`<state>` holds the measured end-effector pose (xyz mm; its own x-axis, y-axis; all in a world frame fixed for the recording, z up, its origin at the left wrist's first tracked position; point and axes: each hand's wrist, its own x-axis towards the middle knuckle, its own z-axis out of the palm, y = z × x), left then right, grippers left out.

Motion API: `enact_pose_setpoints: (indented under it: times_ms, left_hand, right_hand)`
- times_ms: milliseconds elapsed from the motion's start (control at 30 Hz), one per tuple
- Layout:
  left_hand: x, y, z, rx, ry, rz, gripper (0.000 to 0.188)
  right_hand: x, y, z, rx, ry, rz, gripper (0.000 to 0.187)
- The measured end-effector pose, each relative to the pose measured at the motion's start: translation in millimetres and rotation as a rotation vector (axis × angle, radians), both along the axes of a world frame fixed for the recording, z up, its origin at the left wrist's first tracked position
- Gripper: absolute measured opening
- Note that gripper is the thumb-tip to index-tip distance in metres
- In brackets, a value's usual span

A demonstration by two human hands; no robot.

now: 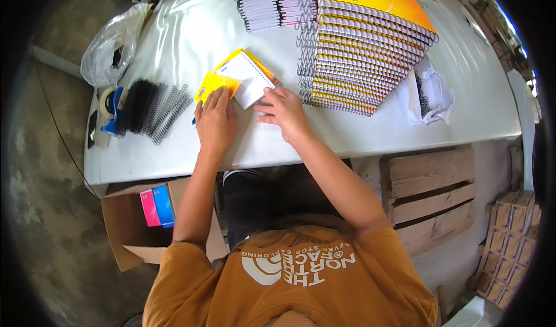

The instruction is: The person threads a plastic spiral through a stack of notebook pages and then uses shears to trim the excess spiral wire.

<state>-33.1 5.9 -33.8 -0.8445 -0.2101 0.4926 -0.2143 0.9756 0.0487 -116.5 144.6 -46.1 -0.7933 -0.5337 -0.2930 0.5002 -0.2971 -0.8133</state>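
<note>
My left hand [215, 124] rests over a small yellow cover [215, 83] with a row of holes along its edge, its fingers on top and its thumb at the side. Beside it, a loose set of white punched pages [245, 79] lies slanted, with more yellow card under its far edge. My right hand [285, 112] touches the right edge of those pages, fingers apart. Whether its fingertips pinch any sheet is hard to tell. A small blue tip [194, 120] shows beside my left hand; the rest is hidden.
Black spiral coils [152, 108] and a blue tape dispenser [113, 111] lie at left, near a clear plastic bag [116, 46]. Tall stacks of spiral-bound yellow notebooks [365, 55] stand at right, by a white crumpled package [431, 95]. A cardboard box [124, 211] sits below the table's front edge.
</note>
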Motion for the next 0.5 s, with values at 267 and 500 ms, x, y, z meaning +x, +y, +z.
enact_pose_setpoints:
  times_ms: [267, 500]
  left_hand:
    - [7, 42, -4, 0.127, -0.091, -0.165, 0.045]
    - [22, 24, 25, 0.568, 0.460, -0.093, 0.066]
  right_hand:
    - [6, 3, 1, -0.122, -0.112, -0.108, 0.022]
    - [22, 25, 21, 0.176, 0.702, 0.001, 0.017]
